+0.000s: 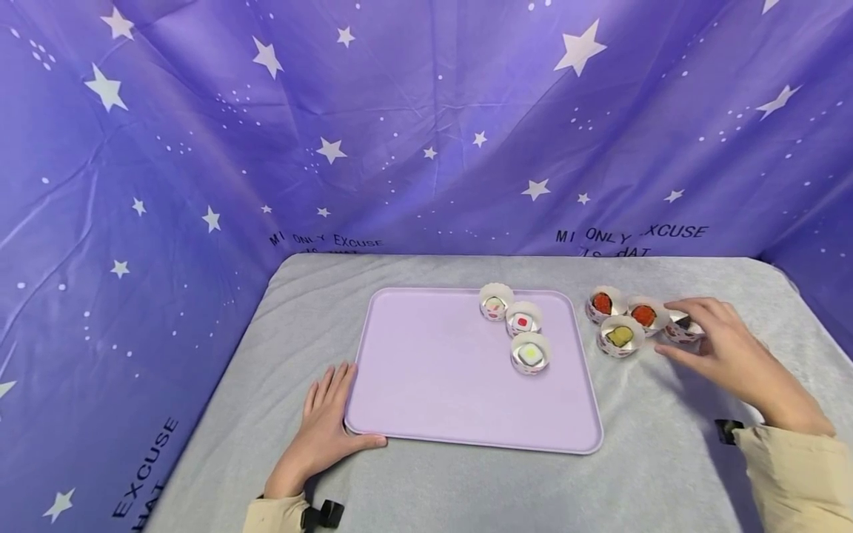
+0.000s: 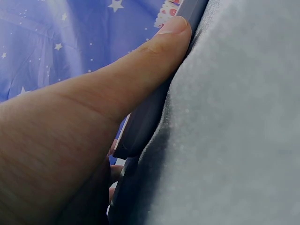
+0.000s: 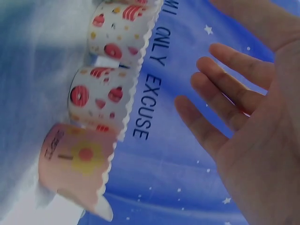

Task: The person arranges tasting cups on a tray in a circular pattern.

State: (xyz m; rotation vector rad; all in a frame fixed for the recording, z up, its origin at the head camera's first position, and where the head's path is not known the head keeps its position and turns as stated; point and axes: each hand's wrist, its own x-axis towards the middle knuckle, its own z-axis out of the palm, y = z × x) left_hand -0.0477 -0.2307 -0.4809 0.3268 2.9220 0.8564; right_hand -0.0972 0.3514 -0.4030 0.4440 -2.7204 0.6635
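My left hand [image 1: 320,429] rests at the near left corner of a lilac tray [image 1: 426,370]. Its fingers lie straight along the left side and its thumb [image 2: 154,54] lies against the front edge. Three paper cups holding small sushi-like pieces stand on the tray: one green-and-pink [image 1: 496,302], one red-centred [image 1: 523,320], one yellow-centred [image 1: 530,354]. Right of the tray, my right hand [image 1: 733,355] hovers with spread fingers by a paper cup [image 1: 681,333] with a dark piece, partly hidden. In the right wrist view, the fingers [image 3: 201,122] are apart from the printed cups [image 3: 96,98].
Beside the hovering hand stand two cups with orange-red pieces, the left one [image 1: 605,305] and the right one [image 1: 646,316], plus a cup with a yellow piece [image 1: 620,337]. A grey cloth [image 1: 466,488] covers the table. Purple star-printed fabric [image 1: 426,148] hangs behind and at the sides.
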